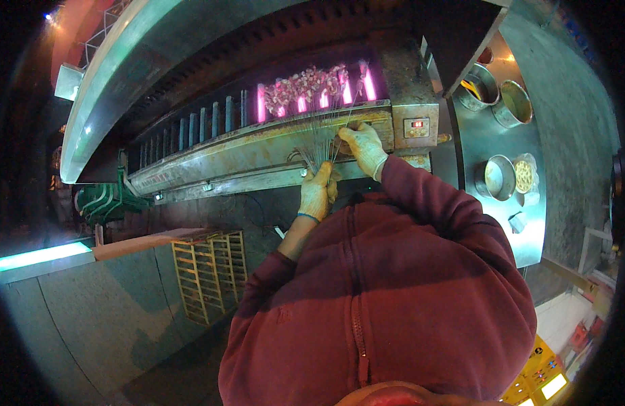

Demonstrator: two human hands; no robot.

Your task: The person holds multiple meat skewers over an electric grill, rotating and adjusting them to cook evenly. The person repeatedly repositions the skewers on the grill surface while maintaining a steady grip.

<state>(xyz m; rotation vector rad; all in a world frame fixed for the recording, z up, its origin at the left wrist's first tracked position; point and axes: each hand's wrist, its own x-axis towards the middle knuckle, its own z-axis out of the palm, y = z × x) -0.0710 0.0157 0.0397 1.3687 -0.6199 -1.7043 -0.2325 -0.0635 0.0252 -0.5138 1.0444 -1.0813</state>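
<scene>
A fanned bundle of thin metal skewers (317,137) has its lower ends in my gloved left hand (316,194), in front of the grill's near edge. Chunks of raw-looking meat (307,85) crowd the far ends, above the glowing heating elements (369,83) of the grill. To the right, my gloved right hand (365,147) pinches a single skewer that slants up toward the rightmost glowing element, a little apart from the bundle. Its fingertips are close to the grill's front rail (261,139).
A control box with a lit display (417,127) sits at the grill's right end. Metal pots (513,104) and a round pan (499,177) stand on a steel counter (475,147) at right. A hood (119,66) overhangs the grill. A slatted rack (208,276) stands at lower left.
</scene>
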